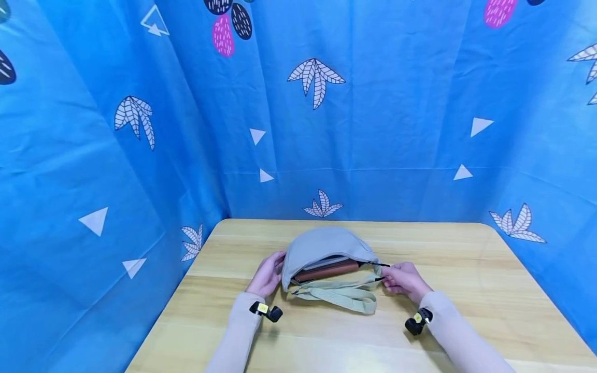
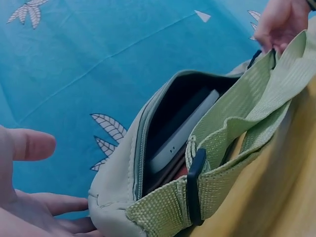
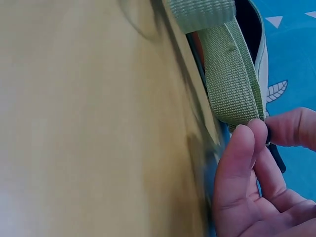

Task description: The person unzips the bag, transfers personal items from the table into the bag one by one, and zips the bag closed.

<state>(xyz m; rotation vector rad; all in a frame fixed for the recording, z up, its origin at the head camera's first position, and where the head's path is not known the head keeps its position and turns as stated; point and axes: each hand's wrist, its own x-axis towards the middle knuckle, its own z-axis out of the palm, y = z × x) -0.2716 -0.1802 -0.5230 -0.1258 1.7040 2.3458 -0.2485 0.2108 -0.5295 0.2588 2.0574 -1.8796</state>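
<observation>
A pale grey waist bag point(image 1: 328, 243) lies on the wooden table, its zipped mouth gaping toward me. Inside show a flat brown leather-like item point(image 1: 326, 270) and a light grey slab point(image 2: 185, 131) with small dark marks on its end. A pale green webbing strap point(image 1: 347, 296) with a black slider buckle point(image 2: 195, 187) lies looped in front. My left hand point(image 1: 268, 274) touches the bag's left end with extended fingers, thumb raised apart. At the other end, my right hand point(image 1: 404, 280) pinches the bag's corner, where strap and zip meet; a black zip pull point(image 3: 278, 158) sticks out beside the fingers.
The wooden table point(image 1: 466, 290) extends around the bag, its rounded far edge close behind it. Blue patterned curtains point(image 1: 392, 114) hang behind the table and along both sides. Small black cameras point(image 1: 275, 314) are strapped on both wrists over light sleeves.
</observation>
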